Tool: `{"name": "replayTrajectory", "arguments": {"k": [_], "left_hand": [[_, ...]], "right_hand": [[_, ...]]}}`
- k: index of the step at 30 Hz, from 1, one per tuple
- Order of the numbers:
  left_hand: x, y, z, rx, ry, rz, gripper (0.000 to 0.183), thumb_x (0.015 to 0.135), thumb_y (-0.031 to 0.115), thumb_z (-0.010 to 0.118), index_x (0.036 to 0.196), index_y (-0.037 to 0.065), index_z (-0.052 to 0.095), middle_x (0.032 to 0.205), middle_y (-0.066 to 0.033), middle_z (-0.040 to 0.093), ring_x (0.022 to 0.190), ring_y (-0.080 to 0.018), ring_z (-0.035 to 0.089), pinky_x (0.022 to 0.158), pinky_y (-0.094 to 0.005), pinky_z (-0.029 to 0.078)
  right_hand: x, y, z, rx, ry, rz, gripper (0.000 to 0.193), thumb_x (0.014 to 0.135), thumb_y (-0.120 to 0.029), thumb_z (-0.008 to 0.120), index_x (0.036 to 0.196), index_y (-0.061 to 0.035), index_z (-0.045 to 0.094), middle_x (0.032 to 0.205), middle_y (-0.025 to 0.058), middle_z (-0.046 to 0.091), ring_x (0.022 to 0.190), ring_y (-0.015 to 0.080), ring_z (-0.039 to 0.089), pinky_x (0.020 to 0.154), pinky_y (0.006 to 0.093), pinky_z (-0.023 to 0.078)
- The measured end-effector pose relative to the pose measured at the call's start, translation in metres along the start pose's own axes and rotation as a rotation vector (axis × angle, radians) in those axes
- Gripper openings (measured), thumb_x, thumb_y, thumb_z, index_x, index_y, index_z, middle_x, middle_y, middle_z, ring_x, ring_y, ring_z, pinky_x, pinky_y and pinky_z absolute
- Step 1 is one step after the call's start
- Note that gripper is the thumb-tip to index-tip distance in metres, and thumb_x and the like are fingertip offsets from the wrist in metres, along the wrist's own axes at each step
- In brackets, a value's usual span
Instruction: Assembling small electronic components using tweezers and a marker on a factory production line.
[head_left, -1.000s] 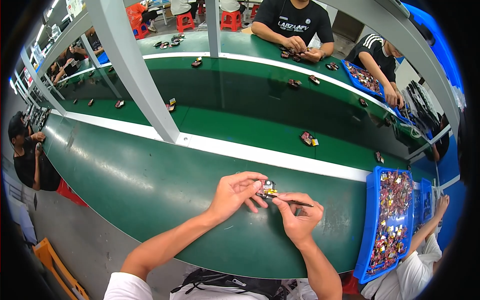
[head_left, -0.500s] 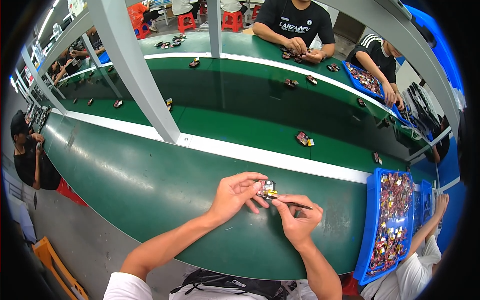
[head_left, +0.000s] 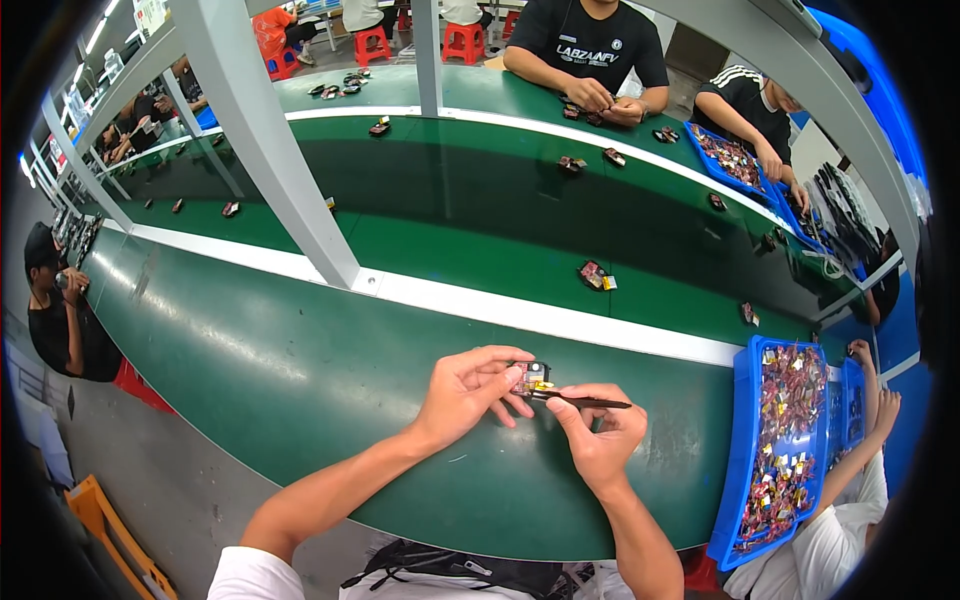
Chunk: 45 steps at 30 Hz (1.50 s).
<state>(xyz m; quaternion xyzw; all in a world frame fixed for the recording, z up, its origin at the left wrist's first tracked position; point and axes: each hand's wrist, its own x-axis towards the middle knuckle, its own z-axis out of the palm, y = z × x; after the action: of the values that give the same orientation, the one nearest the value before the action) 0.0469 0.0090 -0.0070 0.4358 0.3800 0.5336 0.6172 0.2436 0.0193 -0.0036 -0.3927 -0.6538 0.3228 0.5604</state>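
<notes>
Head view of a seated person at a green workbench [head_left: 300, 380]. The left hand [head_left: 465, 395] pinches a small electronic part [head_left: 532, 377] between thumb and fingertips, holding it just above the bench surface; the part lies between the two hands, touching the left fingertips. The right hand [head_left: 600, 430] is closed in a pen-like grip around a thin dark tool [head_left: 585, 402], apparently tweezers, whose working end meets the part while its tail points away to the right. The step in hand is judged to be fine work on the held part with the tool tip: seating, picking or adjusting a detail on it. The next move would call for a steady left-hand pinch and a small, precise motion of the tool tip, without levering the part out of the fingers. To the right of the right hand stands a blue tray [head_left: 745, 440] filled with many small mixed-colour pieces; beyond the hands, across a white strip, a similar small part [head_left: 595, 275] lies on the darker green belt [head_left: 500, 200]. The part's details, the exact contact point and the tool's tip are too small to resolve; the left fingers cover part of the piece. A neighbour's hand [head_left: 880, 410] shows beyond the tray.
</notes>
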Motion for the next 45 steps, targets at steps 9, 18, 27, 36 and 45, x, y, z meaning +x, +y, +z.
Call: {"name": "replayTrajectory", "arguments": {"k": [9, 18, 27, 36, 45], "left_hand": [[-0.0006, -0.0009, -0.0022, 0.003, -0.003, 0.007, 0.028, 0.103, 0.008, 0.056, 0.126, -0.007, 0.061, 0.104, -0.0175, 0.071, 0.078, -0.0237, 0.075, 0.058, -0.0279, 0.061], [-0.0003, -0.0033, -0.0019, 0.007, 0.002, 0.011, 0.027, 0.103, 0.008, 0.055, 0.125, -0.006, 0.062, 0.103, -0.0166, 0.071, 0.076, -0.0227, 0.074, 0.058, -0.0276, 0.06], [-0.0006, -0.0032, -0.0014, -0.004, -0.006, 0.002, 0.027, 0.103, 0.007, 0.055, 0.124, -0.007, 0.062, 0.101, -0.0177, 0.071, 0.075, -0.0231, 0.074, 0.057, -0.0276, 0.06], [0.0013, -0.0041, -0.0046, -0.047, -0.03, -0.009, 0.029, 0.101, 0.01, 0.059, 0.123, -0.009, 0.062, 0.098, -0.0201, 0.072, 0.07, -0.0237, 0.073, 0.052, -0.0286, 0.059], [0.001, -0.0012, -0.0033, 0.021, -0.007, -0.013, 0.027, 0.099, 0.007, 0.061, 0.121, -0.009, 0.063, 0.095, -0.0189, 0.072, 0.069, -0.0217, 0.073, 0.049, -0.0274, 0.058]], "right_hand": [[0.0028, -0.0003, -0.0014, -0.044, -0.058, -0.068, 0.015, 0.076, 0.001, 0.084, 0.087, -0.0027, 0.075, 0.077, 0.0043, 0.074, 0.043, 0.0018, 0.044, 0.043, 0.0198, 0.031], [0.0038, -0.0037, -0.0011, -0.057, -0.086, -0.104, 0.015, 0.076, 0.002, 0.083, 0.087, -0.0033, 0.075, 0.083, 0.006, 0.077, 0.042, 0.0027, 0.045, 0.042, 0.02, 0.032], [0.004, -0.0014, -0.0029, -0.046, -0.115, -0.13, 0.015, 0.076, 0.002, 0.083, 0.086, -0.0041, 0.074, 0.084, 0.007, 0.077, 0.041, 0.0031, 0.044, 0.042, 0.0202, 0.033], [0.0061, -0.0053, -0.0029, -0.101, -0.175, -0.268, 0.015, 0.073, 0.006, 0.081, 0.08, -0.0046, 0.073, 0.082, 0.0104, 0.077, 0.047, 0.0059, 0.057, 0.043, 0.0202, 0.037], [0.0062, -0.009, -0.0053, -0.284, -0.201, -0.44, 0.019, 0.071, 0.004, 0.08, 0.082, -0.0111, 0.076, 0.083, 0.0036, 0.077, 0.058, 0.0109, 0.067, 0.044, 0.0244, 0.035]]}}
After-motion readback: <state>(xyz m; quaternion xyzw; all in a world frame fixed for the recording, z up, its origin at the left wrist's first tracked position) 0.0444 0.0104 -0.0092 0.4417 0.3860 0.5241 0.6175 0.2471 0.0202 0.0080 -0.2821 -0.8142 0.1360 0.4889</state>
